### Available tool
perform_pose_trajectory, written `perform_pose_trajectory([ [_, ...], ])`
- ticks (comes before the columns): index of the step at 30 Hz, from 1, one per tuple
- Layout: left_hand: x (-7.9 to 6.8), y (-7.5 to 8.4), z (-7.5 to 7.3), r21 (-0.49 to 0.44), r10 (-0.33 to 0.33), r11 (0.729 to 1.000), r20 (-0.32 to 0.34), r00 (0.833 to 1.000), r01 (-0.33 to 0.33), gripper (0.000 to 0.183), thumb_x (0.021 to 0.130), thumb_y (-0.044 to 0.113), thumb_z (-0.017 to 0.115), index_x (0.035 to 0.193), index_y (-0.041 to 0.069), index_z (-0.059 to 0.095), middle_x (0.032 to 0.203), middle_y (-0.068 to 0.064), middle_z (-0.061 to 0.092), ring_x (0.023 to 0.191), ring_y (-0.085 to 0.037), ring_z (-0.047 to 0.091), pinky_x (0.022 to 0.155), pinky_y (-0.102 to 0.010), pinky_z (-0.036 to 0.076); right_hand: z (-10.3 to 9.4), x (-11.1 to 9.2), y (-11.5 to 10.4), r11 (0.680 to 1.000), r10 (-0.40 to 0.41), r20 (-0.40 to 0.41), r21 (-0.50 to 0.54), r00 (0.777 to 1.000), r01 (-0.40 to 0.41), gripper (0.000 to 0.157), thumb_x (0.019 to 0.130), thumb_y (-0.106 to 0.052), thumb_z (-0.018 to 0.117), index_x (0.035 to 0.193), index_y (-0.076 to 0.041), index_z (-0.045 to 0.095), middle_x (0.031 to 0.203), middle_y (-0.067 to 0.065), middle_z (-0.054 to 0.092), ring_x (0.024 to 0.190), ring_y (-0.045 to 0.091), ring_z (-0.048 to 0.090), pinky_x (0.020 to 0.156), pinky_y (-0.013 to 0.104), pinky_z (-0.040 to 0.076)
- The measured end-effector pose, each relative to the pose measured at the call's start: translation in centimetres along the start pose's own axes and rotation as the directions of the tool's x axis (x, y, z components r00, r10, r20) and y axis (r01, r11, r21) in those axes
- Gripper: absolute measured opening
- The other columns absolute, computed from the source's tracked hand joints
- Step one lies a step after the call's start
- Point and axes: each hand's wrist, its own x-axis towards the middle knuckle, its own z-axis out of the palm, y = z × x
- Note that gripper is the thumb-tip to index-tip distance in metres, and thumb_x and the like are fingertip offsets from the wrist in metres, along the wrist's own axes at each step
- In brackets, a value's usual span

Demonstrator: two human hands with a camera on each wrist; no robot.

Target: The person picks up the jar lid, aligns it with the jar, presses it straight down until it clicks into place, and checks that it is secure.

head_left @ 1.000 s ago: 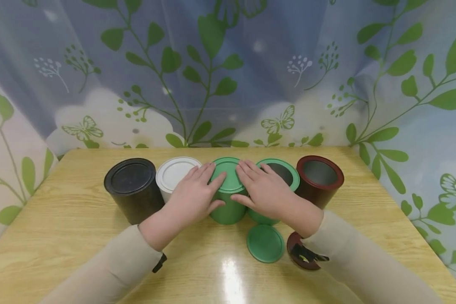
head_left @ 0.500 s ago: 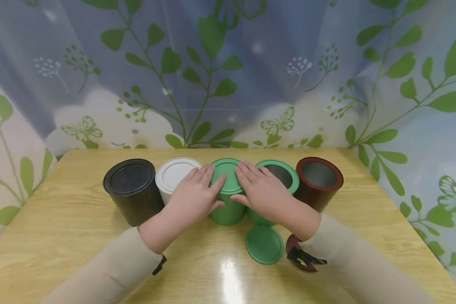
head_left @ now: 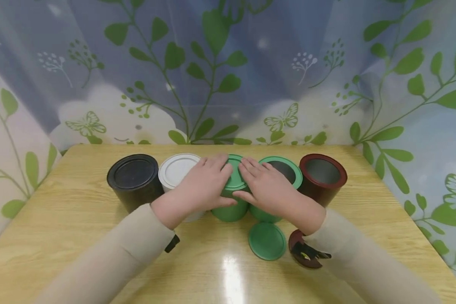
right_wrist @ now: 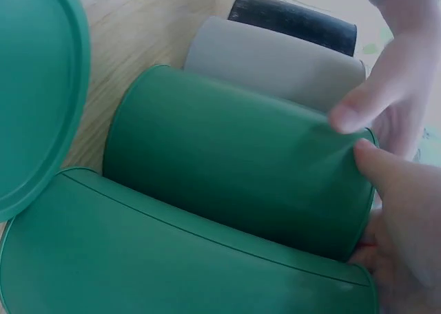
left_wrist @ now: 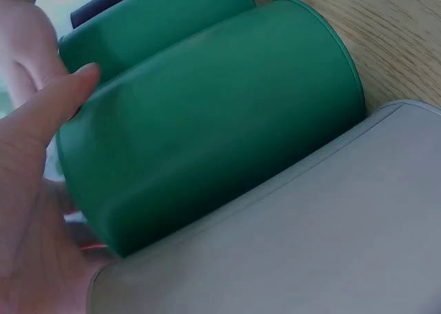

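Note:
A green canister (head_left: 229,212) with a green lid (head_left: 235,179) on it stands mid-row between both hands. My left hand (head_left: 208,182) lies over the left part of that lid, its fingers straight and together. From the other side, the straight fingers of my right hand (head_left: 267,188) rest on the lid's right edge. Both thumbs point inward along the canister's near side, just below the rim; in the right wrist view the left hand's thumb (right_wrist: 346,118) and right hand's thumb (right_wrist: 368,155) touch there. The fingertips' undersides are hidden.
Left stand a white canister (head_left: 177,169) and a black canister (head_left: 134,174), both lidded. Right stand a lidless green canister (head_left: 264,216) and a lidless dark red canister (head_left: 316,195). A loose green lid (head_left: 267,241) and a dark red lid (head_left: 296,239) lie in front on the wooden table (head_left: 197,270).
My left hand has slid right, farther over the green lid, with its thumb nearer the right thumb. My right hand stays about where it was. The head view has shifted slightly.

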Motion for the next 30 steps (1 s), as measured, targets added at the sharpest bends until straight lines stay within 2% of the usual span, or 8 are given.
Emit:
perform_pose_trajectory([
  [3,0.7,-0.1,-0.2,-0.013,0.034,0.999,0.065,0.997,-0.034,0.07,0.076,0.057,0.067,0.113,-0.001,0.051,0.131,-0.025,0.045,0.123,-0.039,0.043,0.099,-0.048,0.038,0.0,0.2,0.1,0.999,-0.021,0.02,-0.032,1.0,0.021,0.074,0.095,-0.054,0.04,0.143,0.001,0.032,0.147,0.017,0.03,0.137,0.028,0.025,0.106,0.048,0.027],
  [5,0.9,-0.1,-0.2,-0.002,0.046,0.999,0.072,0.996,-0.046,0.069,0.078,0.054,0.067,0.115,-0.001,0.05,0.13,-0.025,0.046,0.122,-0.039,0.044,0.099,-0.046,0.038,-0.1,0.4,0.1,0.998,-0.031,0.041,-0.058,0.999,0.034,0.075,0.095,-0.055,0.038,0.144,0.001,0.031,0.148,0.018,0.028,0.137,0.029,0.024,0.106,0.049,0.026],
  [9,0.9,-0.1,-0.3,0.055,0.062,0.996,0.05,0.997,-0.065,0.067,0.078,0.054,0.066,0.116,0.001,0.051,0.127,-0.023,0.048,0.118,-0.036,0.048,0.097,-0.044,0.04,-0.5,0.9,0.3,0.997,-0.049,0.1,-0.06,0.994,0.055,0.079,0.094,-0.058,0.037,0.146,0.0,0.026,0.151,0.017,0.02,0.139,0.028,0.016,0.108,0.051,0.02],
  [14,1.0,-0.2,-0.3,0.066,0.092,0.993,0.025,0.995,-0.094,0.066,0.077,0.054,0.067,0.114,0.002,0.052,0.125,-0.022,0.051,0.114,-0.035,0.052,0.094,-0.043,0.042,-0.9,1.1,0.4,0.998,-0.068,0.141,0.008,0.988,0.068,0.081,0.093,-0.057,0.04,0.147,0.0,0.021,0.152,0.018,0.014,0.14,0.028,0.011,0.109,0.052,0.017],
  [21,1.2,-0.4,0.1,0.05,0.108,0.993,-0.026,0.994,-0.106,0.064,0.073,0.054,0.07,0.108,0.004,0.054,0.119,-0.02,0.055,0.107,-0.034,0.056,0.091,-0.043,0.044,-0.9,1.1,0.3,0.998,-0.062,0.116,0.013,0.991,0.061,0.08,0.091,-0.055,0.046,0.145,0.001,0.027,0.15,0.02,0.02,0.139,0.03,0.018,0.108,0.051,0.021],
  [30,1.0,-0.3,0.0,0.048,0.09,0.995,-0.038,0.995,-0.089,0.062,0.074,0.053,0.069,0.11,0.004,0.054,0.12,-0.019,0.056,0.108,-0.033,0.055,0.092,-0.043,0.044,-0.7,0.9,-0.1,0.999,-0.02,0.102,-0.031,0.995,0.023,0.08,0.091,-0.058,0.044,0.146,-0.001,0.027,0.151,0.016,0.021,0.139,0.026,0.018,0.108,0.051,0.021],
])
